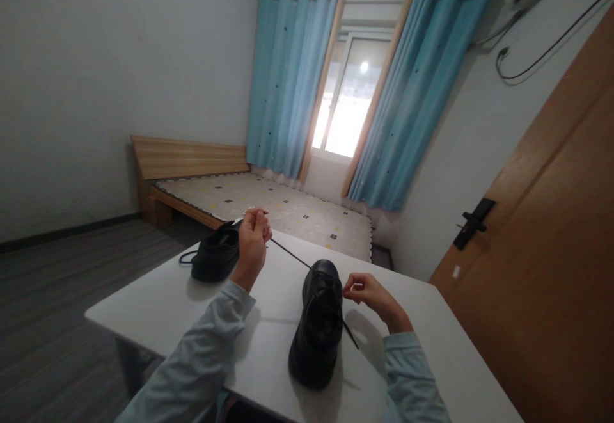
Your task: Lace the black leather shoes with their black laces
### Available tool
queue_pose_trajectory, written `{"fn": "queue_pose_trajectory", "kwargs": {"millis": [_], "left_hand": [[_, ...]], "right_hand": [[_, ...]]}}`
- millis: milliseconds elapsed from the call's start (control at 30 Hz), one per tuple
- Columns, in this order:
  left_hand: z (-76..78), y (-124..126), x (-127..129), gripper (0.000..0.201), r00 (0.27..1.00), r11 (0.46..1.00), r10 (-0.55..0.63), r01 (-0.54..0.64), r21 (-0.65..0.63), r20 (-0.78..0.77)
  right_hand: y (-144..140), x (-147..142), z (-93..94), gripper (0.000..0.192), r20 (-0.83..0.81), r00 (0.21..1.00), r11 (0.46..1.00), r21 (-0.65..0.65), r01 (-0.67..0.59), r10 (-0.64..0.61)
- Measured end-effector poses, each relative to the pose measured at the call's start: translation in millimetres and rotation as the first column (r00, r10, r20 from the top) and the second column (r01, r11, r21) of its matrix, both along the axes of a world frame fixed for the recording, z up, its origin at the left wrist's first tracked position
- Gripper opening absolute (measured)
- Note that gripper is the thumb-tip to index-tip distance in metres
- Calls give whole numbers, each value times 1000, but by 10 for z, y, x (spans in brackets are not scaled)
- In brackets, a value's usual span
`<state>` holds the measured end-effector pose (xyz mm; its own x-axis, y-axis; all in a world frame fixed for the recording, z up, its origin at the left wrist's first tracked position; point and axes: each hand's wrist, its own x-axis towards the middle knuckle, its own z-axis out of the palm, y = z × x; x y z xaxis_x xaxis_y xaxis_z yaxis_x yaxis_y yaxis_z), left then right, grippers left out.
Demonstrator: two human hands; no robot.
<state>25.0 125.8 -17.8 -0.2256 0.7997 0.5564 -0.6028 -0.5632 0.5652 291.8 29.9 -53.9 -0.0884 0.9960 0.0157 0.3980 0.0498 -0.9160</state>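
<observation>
A black shoe (317, 327) stands on the white table (422, 346), toe pointing away from me. My left hand (252, 244) is raised above the table and pinches one end of its black shoelace (291, 256), which runs taut from the shoe up to my fingers. My right hand (367, 292) is beside the shoe's right side, fingers pinched at the lace by the eyelets; a loose lace end trails toward me. A second black shoe (215, 255) lies behind my left hand at the table's far left, partly hidden by it.
A bed with a wooden frame and patterned mattress (268, 205) stands beyond the table. Blue curtains (407, 103) flank a bright window. A wooden door (551, 269) with a black handle is at the right. Grey floor stretches left.
</observation>
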Motion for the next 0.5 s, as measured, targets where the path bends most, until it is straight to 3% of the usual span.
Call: {"fn": "queue_pose_trajectory", "kwargs": {"millis": [233, 500], "left_hand": [[-52, 40, -10, 20, 978, 990, 137, -139, 0, -156], [-52, 4, -28, 20, 869, 944, 312, -329, 23, -384]], "right_hand": [[61, -136, 43, 15, -91, 990, 952, 276, 133, -112], [-30, -412, 148, 21, 171, 975, 899, 434, 57, -145]]}}
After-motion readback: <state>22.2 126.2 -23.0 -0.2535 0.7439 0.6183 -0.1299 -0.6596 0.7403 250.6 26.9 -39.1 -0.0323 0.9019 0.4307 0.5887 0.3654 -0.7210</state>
